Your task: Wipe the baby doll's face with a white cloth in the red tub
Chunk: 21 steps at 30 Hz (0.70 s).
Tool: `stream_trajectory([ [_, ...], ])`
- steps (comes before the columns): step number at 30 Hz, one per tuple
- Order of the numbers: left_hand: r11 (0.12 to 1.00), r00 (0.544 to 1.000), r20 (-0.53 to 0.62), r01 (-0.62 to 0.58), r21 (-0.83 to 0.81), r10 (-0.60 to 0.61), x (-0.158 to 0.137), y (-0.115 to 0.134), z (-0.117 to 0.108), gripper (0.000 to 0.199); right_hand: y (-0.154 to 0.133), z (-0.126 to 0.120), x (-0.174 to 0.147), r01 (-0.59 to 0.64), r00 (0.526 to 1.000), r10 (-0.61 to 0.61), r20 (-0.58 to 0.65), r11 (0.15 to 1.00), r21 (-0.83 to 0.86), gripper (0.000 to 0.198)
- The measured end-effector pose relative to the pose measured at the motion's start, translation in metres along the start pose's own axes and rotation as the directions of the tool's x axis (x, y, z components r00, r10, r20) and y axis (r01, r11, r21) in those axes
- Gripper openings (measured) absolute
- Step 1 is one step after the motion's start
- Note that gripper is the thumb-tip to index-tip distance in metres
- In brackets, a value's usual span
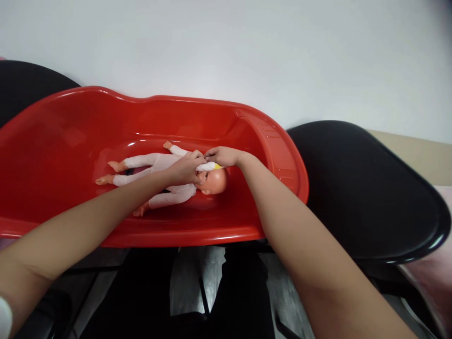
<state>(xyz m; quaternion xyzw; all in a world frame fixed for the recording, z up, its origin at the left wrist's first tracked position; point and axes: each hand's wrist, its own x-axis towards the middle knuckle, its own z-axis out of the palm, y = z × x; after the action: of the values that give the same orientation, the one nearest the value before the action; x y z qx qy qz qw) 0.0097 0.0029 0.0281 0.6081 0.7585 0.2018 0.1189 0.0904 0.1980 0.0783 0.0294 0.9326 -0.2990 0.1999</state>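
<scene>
Both our forearms reach over the near rim of the red tub [70, 141]. We see our left hand [185, 168] resting on the baby doll [165, 176] at its neck, fingers curled on the white collar. Our right hand [221, 156] pinches that cloth above the head (doll lies on the tub floor, head rightward).

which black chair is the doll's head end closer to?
The black chair on the right, beside the red tub end where the doll's head lies; the other chair is far left.
</scene>
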Motion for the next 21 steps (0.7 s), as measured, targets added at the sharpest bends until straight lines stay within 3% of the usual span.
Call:
stream_trajectory([
  [6, 0.996, 1.0, 0.0, 0.012, -0.084, -0.012, -0.0013, -0.0023, 0.0011, 0.031, 0.0016, 0.002, 0.0033, -0.013, 0.999, 0.011, 0.044, 0.999, 0.046, 0.045],
  [12, 0.994, 1.0, 0.01, -0.013, -0.105, 0.014, -0.0023, -0.0022, -0.0002, 0.026, 0.0009, 0.0036, 0.0041, 0.013, 0.998, -0.016, 0.065, 0.999, 0.037, 0.033],
  [21, 0.995, 0.998, 0.049, 0.037, -0.093, -0.032, -0.0034, -0.0034, 0.0, 0.03, 0.0035, 0.0049, 0.008, -0.037, 0.997, 0.036, 0.067, 0.999, 0.027, 0.036],
])
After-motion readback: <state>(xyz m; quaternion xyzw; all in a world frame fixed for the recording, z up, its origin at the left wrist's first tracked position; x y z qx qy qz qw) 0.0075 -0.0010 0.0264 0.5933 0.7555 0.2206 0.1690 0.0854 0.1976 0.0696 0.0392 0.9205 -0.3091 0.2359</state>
